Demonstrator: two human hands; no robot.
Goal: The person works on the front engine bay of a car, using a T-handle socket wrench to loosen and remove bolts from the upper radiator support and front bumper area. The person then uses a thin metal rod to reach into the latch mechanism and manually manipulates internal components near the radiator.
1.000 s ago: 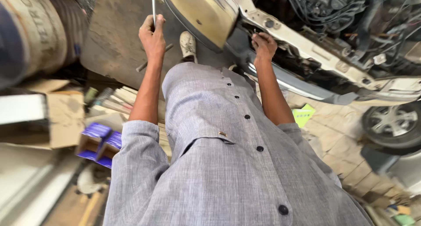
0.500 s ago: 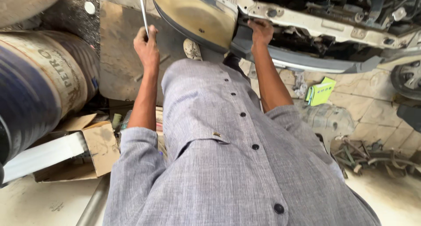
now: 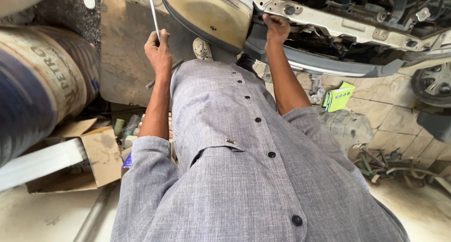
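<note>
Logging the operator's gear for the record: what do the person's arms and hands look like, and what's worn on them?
Both hands are bare, with no gloves, rings or watch visible on the left hand or the right hand. The forearms are bare too. The sleeves are grey woven fabric, pushed up to about the elbow, matching the long grey garment with its dark buttons.

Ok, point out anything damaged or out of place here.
The car's front is stripped, bare frame and wiring exposed. The right hand grips that frame; the left hand holds a thin rod. Torn cardboard and scrap parts litter the floor.
</note>
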